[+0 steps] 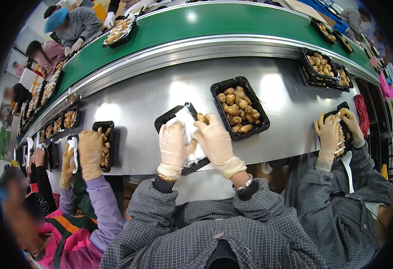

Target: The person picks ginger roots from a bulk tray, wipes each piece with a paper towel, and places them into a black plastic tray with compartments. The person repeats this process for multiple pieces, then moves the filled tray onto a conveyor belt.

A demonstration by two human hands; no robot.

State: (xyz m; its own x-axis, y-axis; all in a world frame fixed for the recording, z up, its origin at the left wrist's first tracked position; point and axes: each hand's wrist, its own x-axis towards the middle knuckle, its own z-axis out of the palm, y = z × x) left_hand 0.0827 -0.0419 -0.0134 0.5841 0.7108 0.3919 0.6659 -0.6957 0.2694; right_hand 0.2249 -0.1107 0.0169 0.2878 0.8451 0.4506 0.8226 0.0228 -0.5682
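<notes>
In front of me a black plastic tray [167, 117] rests on the steel table, with a white sheet [188, 124] across it. My left hand [174, 145], in a pale glove, curls over the sheet, thumb against it; its fingertips are partly hidden. A brown knobbly tuber-like piece [201, 118] is pinched in the gloved fingers of my right hand [216, 141], over the tray's right side. Just right of that hand stands another black tray [263, 123], filled with loose brown knobbly pieces [239, 107].
A green conveyor belt [196, 20] with a metal rail runs beyond the steel table [138, 94]. Gloved co-workers' hands handle trays close by at left [91, 154] and right [328, 134]. Stacked filled trays [319, 67] stand at the far right.
</notes>
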